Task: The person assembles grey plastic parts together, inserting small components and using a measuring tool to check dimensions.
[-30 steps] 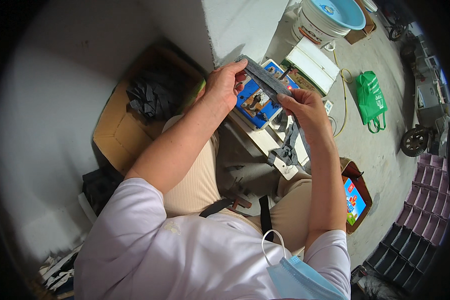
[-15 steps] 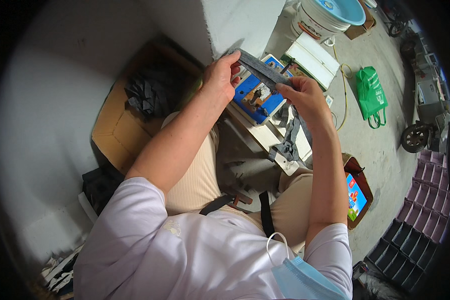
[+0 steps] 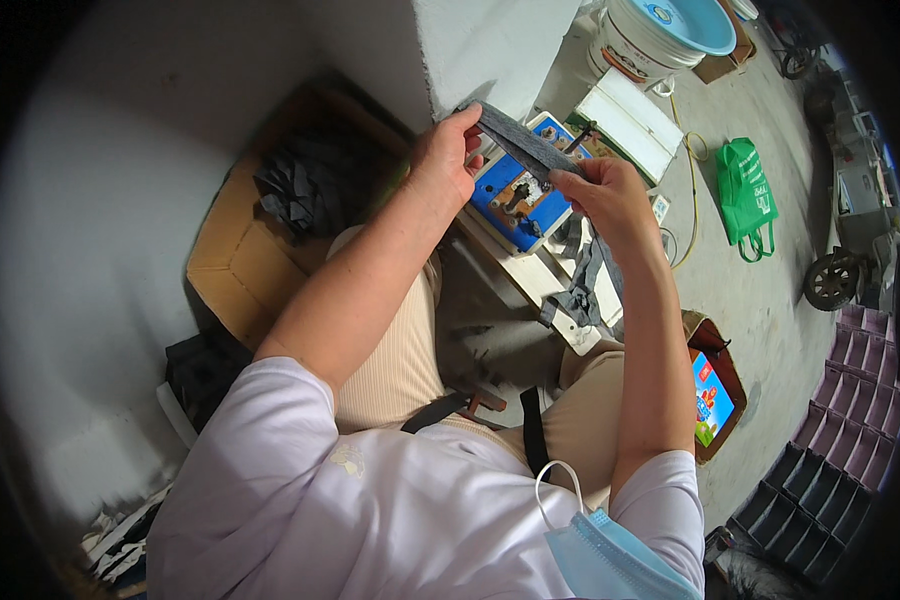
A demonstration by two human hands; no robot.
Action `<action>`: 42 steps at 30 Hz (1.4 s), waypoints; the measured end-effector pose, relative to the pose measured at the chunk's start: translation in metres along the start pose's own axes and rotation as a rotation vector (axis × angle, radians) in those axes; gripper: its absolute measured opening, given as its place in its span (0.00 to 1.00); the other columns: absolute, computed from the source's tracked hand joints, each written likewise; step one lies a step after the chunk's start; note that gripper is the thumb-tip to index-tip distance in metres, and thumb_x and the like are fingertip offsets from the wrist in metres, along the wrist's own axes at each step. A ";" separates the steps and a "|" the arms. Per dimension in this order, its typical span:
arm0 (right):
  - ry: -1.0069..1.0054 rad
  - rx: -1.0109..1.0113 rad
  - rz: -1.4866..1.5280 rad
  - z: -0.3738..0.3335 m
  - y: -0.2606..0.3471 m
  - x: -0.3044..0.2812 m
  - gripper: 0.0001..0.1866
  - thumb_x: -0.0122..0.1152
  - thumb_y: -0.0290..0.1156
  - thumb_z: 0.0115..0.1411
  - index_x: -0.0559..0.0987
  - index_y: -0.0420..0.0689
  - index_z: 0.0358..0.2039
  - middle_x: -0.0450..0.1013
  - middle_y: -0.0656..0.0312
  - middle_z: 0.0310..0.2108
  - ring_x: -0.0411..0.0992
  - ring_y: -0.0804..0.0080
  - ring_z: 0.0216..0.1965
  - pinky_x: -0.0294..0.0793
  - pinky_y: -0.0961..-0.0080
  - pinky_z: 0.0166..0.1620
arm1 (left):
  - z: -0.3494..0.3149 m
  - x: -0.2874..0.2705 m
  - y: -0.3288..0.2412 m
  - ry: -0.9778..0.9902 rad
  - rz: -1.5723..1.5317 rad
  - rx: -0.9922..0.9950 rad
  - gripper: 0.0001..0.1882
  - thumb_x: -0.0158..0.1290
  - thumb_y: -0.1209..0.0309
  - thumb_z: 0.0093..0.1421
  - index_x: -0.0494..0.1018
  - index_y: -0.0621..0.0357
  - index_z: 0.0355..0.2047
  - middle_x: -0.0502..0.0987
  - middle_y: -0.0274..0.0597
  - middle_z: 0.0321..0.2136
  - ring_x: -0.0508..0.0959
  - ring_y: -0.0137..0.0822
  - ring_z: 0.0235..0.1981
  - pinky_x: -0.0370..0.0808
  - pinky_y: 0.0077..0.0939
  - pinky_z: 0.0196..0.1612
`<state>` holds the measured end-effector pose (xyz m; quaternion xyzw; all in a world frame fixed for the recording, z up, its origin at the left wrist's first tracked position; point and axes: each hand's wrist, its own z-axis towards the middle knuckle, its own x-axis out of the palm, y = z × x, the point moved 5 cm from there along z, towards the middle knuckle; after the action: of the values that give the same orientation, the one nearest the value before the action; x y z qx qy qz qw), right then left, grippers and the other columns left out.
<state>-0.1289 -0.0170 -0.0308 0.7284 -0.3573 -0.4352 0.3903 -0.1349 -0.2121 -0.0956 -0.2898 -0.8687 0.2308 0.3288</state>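
Note:
A folded grey fabric strip [image 3: 522, 139] is stretched between my two hands. My left hand [image 3: 446, 155] pinches its far left end between thumb and fingers. Further right, my right hand [image 3: 610, 200] grips the other end, and part of the strip there is hidden by the fingers. Below the strip stands a small blue machine [image 3: 518, 200] with a brown top plate and dark metal parts, on a pale wooden board [image 3: 520, 268]. More grey fabric strip [image 3: 580, 295] hangs loosely over the board, below my right hand.
A cardboard box [image 3: 235, 255] with dark grey strips stands left, against the white wall. At the far right are a white bucket [image 3: 635, 45] with a blue basin, a green bag [image 3: 745, 190] and a yellow hose [image 3: 688, 225]. Another box [image 3: 730, 375] sits beside my right arm.
The strip stays stretched between both hands. My hands hold nearly the same place, and the whole view has shifted slightly.

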 end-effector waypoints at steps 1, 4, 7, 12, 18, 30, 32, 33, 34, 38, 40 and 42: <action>-0.004 -0.009 -0.021 0.001 -0.002 0.000 0.11 0.63 0.33 0.56 0.79 0.37 0.27 0.71 0.68 0.19 0.63 0.84 0.22 0.63 0.85 0.27 | 0.000 0.000 0.000 0.001 0.000 0.002 0.09 0.62 0.66 0.52 0.71 0.47 0.28 0.69 0.25 0.25 0.67 0.23 0.28 0.64 0.26 0.34; 0.005 -0.013 0.005 0.001 -0.003 0.003 0.11 0.63 0.33 0.56 0.79 0.36 0.28 0.71 0.68 0.20 0.63 0.84 0.22 0.63 0.84 0.28 | 0.001 0.000 0.000 -0.001 0.002 0.015 0.09 0.62 0.66 0.52 0.71 0.47 0.28 0.70 0.26 0.25 0.67 0.23 0.29 0.64 0.26 0.34; -0.001 -0.014 0.017 0.002 -0.006 0.004 0.10 0.62 0.32 0.56 0.79 0.36 0.28 0.70 0.68 0.20 0.63 0.84 0.22 0.62 0.85 0.28 | 0.000 0.001 0.001 -0.007 0.008 0.024 0.09 0.62 0.66 0.52 0.71 0.47 0.28 0.70 0.26 0.25 0.67 0.23 0.29 0.64 0.26 0.34; -0.007 -0.005 0.006 0.004 -0.007 0.006 0.09 0.62 0.31 0.56 0.79 0.36 0.29 0.70 0.68 0.19 0.63 0.84 0.22 0.61 0.84 0.27 | -0.001 -0.001 -0.001 -0.028 0.009 0.030 0.09 0.63 0.66 0.52 0.71 0.47 0.28 0.70 0.26 0.25 0.67 0.23 0.29 0.65 0.26 0.34; 0.003 0.024 0.037 0.003 -0.010 0.007 0.09 0.61 0.31 0.55 0.79 0.36 0.28 0.69 0.69 0.18 0.62 0.85 0.21 0.59 0.84 0.25 | 0.001 0.000 0.003 -0.029 0.012 0.026 0.09 0.60 0.63 0.53 0.72 0.46 0.32 0.72 0.26 0.30 0.66 0.24 0.34 0.62 0.27 0.38; 0.000 0.032 -0.055 0.008 -0.025 0.012 0.10 0.62 0.31 0.54 0.79 0.36 0.27 0.67 0.70 0.18 0.60 0.84 0.20 0.57 0.81 0.23 | 0.000 0.002 0.001 -0.034 -0.060 0.005 0.10 0.62 0.65 0.53 0.70 0.47 0.29 0.69 0.26 0.27 0.65 0.25 0.31 0.62 0.29 0.37; 0.005 0.109 -0.148 0.007 -0.030 0.012 0.10 0.63 0.31 0.53 0.79 0.35 0.27 0.66 0.70 0.18 0.60 0.84 0.20 0.58 0.81 0.24 | 0.001 0.001 0.001 -0.032 -0.066 -0.004 0.10 0.62 0.65 0.53 0.70 0.47 0.28 0.69 0.27 0.27 0.65 0.25 0.31 0.62 0.29 0.37; -0.009 0.123 -0.163 0.005 -0.030 0.011 0.10 0.63 0.31 0.53 0.79 0.35 0.27 0.65 0.70 0.18 0.60 0.84 0.21 0.58 0.81 0.24 | 0.003 0.001 0.001 -0.033 -0.066 -0.002 0.10 0.62 0.65 0.53 0.70 0.47 0.28 0.69 0.27 0.27 0.65 0.25 0.31 0.62 0.29 0.36; -0.011 0.094 -0.147 0.003 -0.029 0.009 0.11 0.63 0.31 0.53 0.79 0.35 0.28 0.66 0.71 0.18 0.60 0.84 0.21 0.57 0.81 0.24 | 0.005 0.000 0.002 -0.034 -0.066 0.000 0.10 0.62 0.65 0.52 0.69 0.47 0.28 0.69 0.27 0.28 0.65 0.25 0.31 0.62 0.29 0.36; 0.031 0.055 -0.054 -0.018 -0.029 -0.007 0.10 0.59 0.30 0.54 0.79 0.35 0.29 0.68 0.70 0.20 0.60 0.84 0.22 0.59 0.81 0.26 | 0.005 -0.003 0.004 -0.021 -0.024 0.033 0.09 0.62 0.64 0.52 0.72 0.46 0.30 0.70 0.25 0.26 0.66 0.23 0.27 0.62 0.28 0.35; 0.075 0.050 -0.052 -0.037 -0.018 -0.012 0.09 0.56 0.28 0.54 0.78 0.34 0.30 0.69 0.68 0.20 0.61 0.83 0.22 0.61 0.81 0.27 | 0.000 -0.011 0.001 0.024 0.004 0.062 0.09 0.62 0.64 0.51 0.72 0.46 0.29 0.69 0.25 0.25 0.66 0.23 0.27 0.63 0.28 0.35; 0.119 0.043 0.011 -0.051 -0.025 -0.018 0.08 0.54 0.25 0.56 0.78 0.34 0.32 0.70 0.69 0.22 0.62 0.85 0.24 0.62 0.85 0.29 | -0.010 -0.016 -0.004 0.099 -0.032 0.092 0.09 0.64 0.66 0.50 0.73 0.45 0.26 0.69 0.25 0.23 0.66 0.23 0.26 0.63 0.27 0.33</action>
<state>-0.0841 0.0227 -0.0305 0.7593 -0.3467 -0.3812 0.3975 -0.1196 -0.2230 -0.0937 -0.2713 -0.8445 0.2506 0.3879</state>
